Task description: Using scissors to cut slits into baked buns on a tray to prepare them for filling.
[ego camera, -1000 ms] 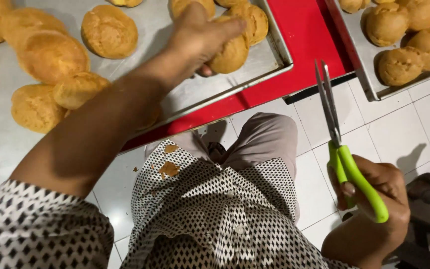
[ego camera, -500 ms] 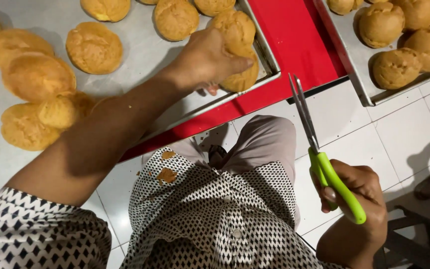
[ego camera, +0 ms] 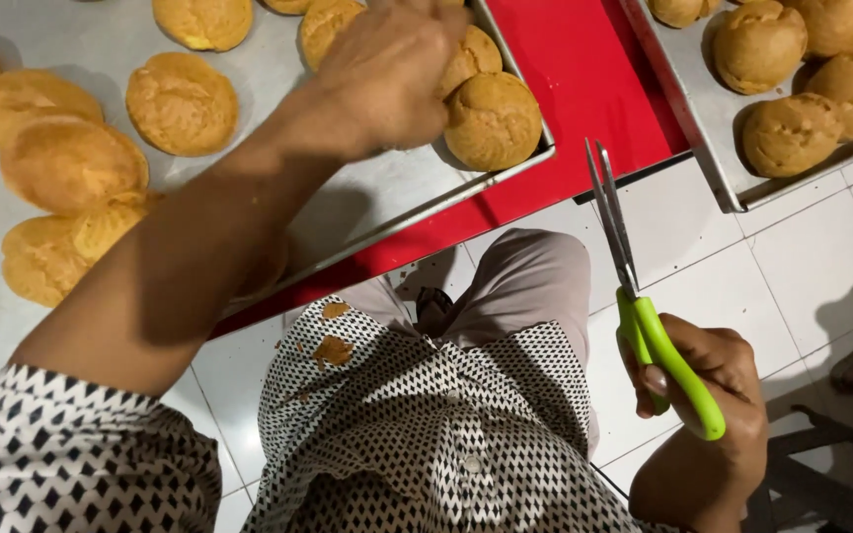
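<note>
Left hand [ego camera: 387, 74]: fingers curled over a round bun [ego camera: 468, 59] at the baking tray [ego camera: 367, 212] corner. Right hand [ego camera: 708, 395]: clenched on green-handled scissors [ego camera: 644, 316], blades pointing toward that bun.

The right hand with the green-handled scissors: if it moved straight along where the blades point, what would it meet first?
Probably the red surface between the two metal baking trays. The right hand holds the green-handled scissors with closed blades aimed up there, over white floor tiles. Depth is unclear.

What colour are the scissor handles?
Bright green, on the scissors in the right hand, head view.
</note>
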